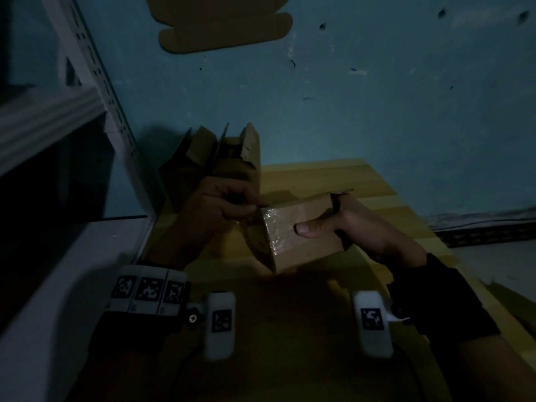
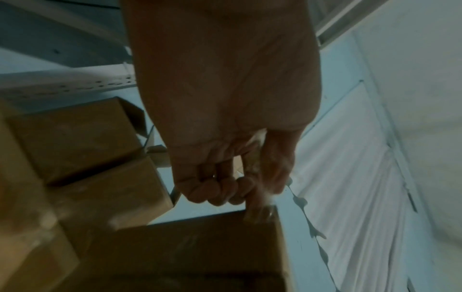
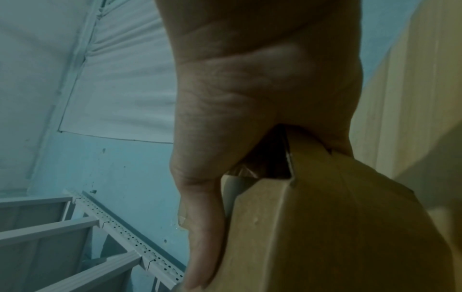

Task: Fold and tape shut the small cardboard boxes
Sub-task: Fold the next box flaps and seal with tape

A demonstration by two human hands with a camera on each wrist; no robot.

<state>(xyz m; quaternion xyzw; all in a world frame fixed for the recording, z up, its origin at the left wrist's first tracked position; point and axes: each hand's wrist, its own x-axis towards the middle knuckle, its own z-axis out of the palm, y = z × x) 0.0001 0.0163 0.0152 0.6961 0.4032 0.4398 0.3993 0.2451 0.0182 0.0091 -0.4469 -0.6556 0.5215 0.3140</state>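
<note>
The small cardboard box sat at the centre of the head view, held just above the yellow wooden worktop, its flaps folded closed. A strip of clear tape shone along its left edge and wrapped over the corner, so the sealing of this box looked well under way, perhaps nearly finished; whether the far end was taped as well could not be told.

The right hand was clamped on the box, thumb flat across the top face and the other fingers hidden round the far side. In the right wrist view the same hand gripped the cardboard with the thumb laid along its side. The left hand had its fingers curled together, pinching at the tape's end at the box's upper left corner; the left wrist view showed those fingertips pressing on that corner, though the blur hid whether they pulled the tape or smoothed it down.

Behind the hands, towards the upper left, stood more cardboard boxes with flaps upright and open, apparently waiting to be closed and taped. A flat, unfolded box blank lay against the blue wall at the top of the frame. A grey metal rack filled the left side. By this showing, most of the task remained.
</note>
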